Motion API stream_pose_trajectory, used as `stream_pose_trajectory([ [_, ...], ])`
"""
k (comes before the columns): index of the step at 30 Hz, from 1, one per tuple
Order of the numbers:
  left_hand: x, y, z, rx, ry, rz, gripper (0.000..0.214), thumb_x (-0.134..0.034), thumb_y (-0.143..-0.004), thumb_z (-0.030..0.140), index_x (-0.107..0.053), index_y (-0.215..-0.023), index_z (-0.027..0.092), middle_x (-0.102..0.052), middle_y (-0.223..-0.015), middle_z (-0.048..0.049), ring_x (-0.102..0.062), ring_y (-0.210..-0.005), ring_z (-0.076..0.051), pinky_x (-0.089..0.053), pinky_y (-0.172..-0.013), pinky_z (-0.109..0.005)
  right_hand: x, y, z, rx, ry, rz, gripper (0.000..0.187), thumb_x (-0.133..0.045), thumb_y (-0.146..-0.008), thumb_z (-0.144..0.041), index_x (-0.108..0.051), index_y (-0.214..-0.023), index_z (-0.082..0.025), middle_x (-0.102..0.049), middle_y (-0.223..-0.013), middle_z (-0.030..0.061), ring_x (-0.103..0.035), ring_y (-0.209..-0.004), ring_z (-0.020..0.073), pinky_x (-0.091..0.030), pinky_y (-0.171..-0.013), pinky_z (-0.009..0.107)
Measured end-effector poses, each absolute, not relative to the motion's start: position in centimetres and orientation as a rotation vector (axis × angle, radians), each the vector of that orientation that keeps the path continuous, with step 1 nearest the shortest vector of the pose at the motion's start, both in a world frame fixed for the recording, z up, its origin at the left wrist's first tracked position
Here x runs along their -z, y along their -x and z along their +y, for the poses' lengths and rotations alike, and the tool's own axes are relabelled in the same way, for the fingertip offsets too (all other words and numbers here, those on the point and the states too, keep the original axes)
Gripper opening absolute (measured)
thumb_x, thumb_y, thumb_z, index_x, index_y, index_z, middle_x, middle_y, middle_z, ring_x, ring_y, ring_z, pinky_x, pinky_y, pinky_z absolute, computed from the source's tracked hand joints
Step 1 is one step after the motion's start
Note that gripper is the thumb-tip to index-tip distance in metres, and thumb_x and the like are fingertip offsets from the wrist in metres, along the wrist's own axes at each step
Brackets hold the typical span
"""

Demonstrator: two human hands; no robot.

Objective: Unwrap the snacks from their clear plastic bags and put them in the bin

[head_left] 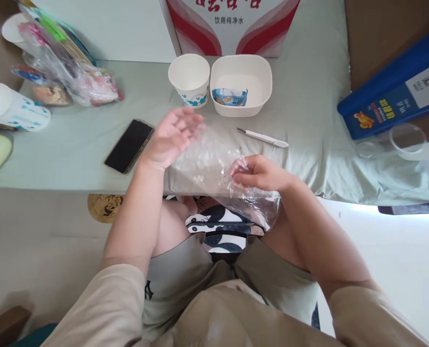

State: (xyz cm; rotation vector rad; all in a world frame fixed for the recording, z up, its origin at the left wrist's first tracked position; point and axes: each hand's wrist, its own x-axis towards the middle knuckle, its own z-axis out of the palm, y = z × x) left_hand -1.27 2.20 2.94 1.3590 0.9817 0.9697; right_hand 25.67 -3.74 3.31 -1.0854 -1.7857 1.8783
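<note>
Pale green cloth [308,86] covers the table [77,149]. At the back is a big white & red water carton [232,33]; far R, a blue box [387,91] sits at a slant. Next biggest is the thin clear plastic film [200,164], btwn & under the hands. Its long way runs from by the L hand down to the R, w/ the low end hanging off the front edge. R hand [262,172] is nearer: fingers curled tight on a bunched bit. L hand [174,135] has loose, spread fingers over the other end; can't tell if it touches. Past the hands: white bowl [255,82], w/ paper cup [196,100] just beside it. Black phone [129,146] lies L of the L hand. White craft knife [265,138] lies past the R hand, tip to the L. Smallest: blue packet [230,97] in the bowl.
</note>
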Motion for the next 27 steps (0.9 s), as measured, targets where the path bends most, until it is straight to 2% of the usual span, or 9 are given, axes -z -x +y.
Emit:
stream_pose_trajectory([
  [3, -2.4, 0.8, 2.9, -1.003, -1.202, 1.195, 0.059, -0.053, -0.088, 0.076, -0.067, -0.115, 0.025, -0.072, -0.127, -0.0137, -0.060, -0.138, -0.030, -0.057, -0.100, -0.043, -2.9, -25.6, -3.4, -1.630, 1.170, -1.389, 0.026, -0.071, -0.082, -0.044, -0.061, -0.092, -0.022, -0.067, -0.074, -0.0013, -0.057, -0.053, 0.0103, -0.047, -0.052, 0.027],
  [5, -1.9, -0.4, 2.8, -0.845, -1.144, 1.145, 0.070, -0.044, -0.090, 0.080, -0.068, -0.116, 0.019, -0.073, -0.124, -0.0195, -0.064, -0.132, -0.033, -0.060, -0.097, -0.045, -2.4, -25.2, -3.1, -1.473, 1.270, -1.227, 0.026, -0.070, -0.084, -0.045, -0.060, -0.095, -0.024, -0.067, -0.075, -0.0012, -0.058, -0.055, 0.0105, -0.050, -0.054, 0.028],
  [7, -1.6, -1.9, 2.2, -0.701, -1.110, 1.000, 0.070, -0.049, -0.089, 0.078, -0.069, -0.116, 0.017, -0.075, -0.121, -0.0207, -0.070, -0.124, -0.034, -0.061, -0.095, -0.046, -2.1, -24.8, -2.7, -1.427, 1.349, -1.171, 0.026, -0.070, -0.085, -0.044, -0.061, -0.101, -0.024, -0.068, -0.077, -0.0010, -0.061, -0.059, 0.0112, -0.052, -0.057, 0.028],
  [10, -1.7, -3.5, 1.6, -0.615, -1.080, 0.954, 0.046, -0.070, -0.086, 0.053, -0.069, -0.116, 0.018, -0.079, -0.110, -0.0154, -0.077, -0.106, -0.028, -0.063, -0.090, -0.042, -1.9, -24.3, -2.4, -1.529, 1.359, -1.180, 0.033, -0.070, -0.086, -0.045, -0.063, -0.110, -0.023, -0.069, -0.077, -0.0003, -0.065, -0.062, 0.0131, -0.055, -0.061, 0.029],
  [14, -2.1, -3.7, 1.9, -0.551, -1.121, 1.107, 0.029, -0.068, -0.088, 0.028, -0.067, -0.115, 0.019, -0.078, -0.091, -0.0065, -0.076, -0.071, -0.017, -0.061, -0.066, -0.028, -1.9, -24.3, -2.2, -1.675, 1.350, -1.190, 0.043, -0.067, -0.087, -0.048, -0.063, -0.121, -0.022, -0.071, -0.079, 0.0009, -0.069, -0.067, 0.0154, -0.057, -0.064, 0.030],
  [17, -2.3, -2.9, 2.3, -0.489, -1.197, 1.128, 0.032, -0.059, -0.093, 0.028, -0.063, -0.124, 0.020, -0.073, -0.074, -0.0014, -0.067, -0.050, -0.013, -0.049, -0.048, -0.023, -1.6, -24.5, -2.1, -1.648, 1.372, -1.224, 0.046, -0.063, -0.089, -0.043, -0.060, -0.130, -0.022, -0.074, -0.088, 0.0033, -0.069, -0.067, 0.0150, -0.059, -0.065, 0.031],
  [19, -2.4, -2.3, 2.3, -0.493, -1.248, 1.105, 0.035, -0.057, -0.095, 0.030, -0.061, -0.129, 0.021, -0.064, -0.059, 0.0033, -0.058, -0.042, -0.011, -0.043, -0.043, -0.022, -1.3, -24.5, -2.0, -1.550, 1.371, -1.274, 0.049, -0.059, -0.090, -0.038, -0.057, -0.137, -0.026, -0.075, -0.110, 0.0063, -0.069, -0.067, 0.0141, -0.060, -0.065, 0.033],
  [22, -2.3, -1.8, 2.2, -0.601, -1.297, 1.089, 0.039, -0.061, -0.093, 0.032, -0.058, -0.131, 0.024, -0.053, -0.051, 0.0084, -0.051, -0.040, -0.009, -0.043, -0.045, -0.022, -1.0, -24.2, -2.1, -1.427, 1.377, -1.336, 0.055, -0.055, -0.088, -0.031, -0.052, -0.143, -0.034, -0.064, -0.140, 0.0064, -0.069, -0.069, 0.0141, -0.062, -0.065, 0.035],
  [27, -1.6, -1.5, 2.1, -0.817, -1.308, 1.139, 0.024, -0.059, -0.092, 0.032, -0.064, -0.115, 0.027, -0.051, -0.061, 0.0053, -0.055, -0.051, -0.011, -0.050, -0.056, -0.027, -1.4, -23.6, -2.4, -1.397, 1.329, -1.316, 0.051, -0.054, -0.089, -0.035, -0.051, -0.139, -0.038, -0.056, -0.152, 0.0038, -0.068, -0.070, 0.0131, -0.060, -0.063, 0.034],
])
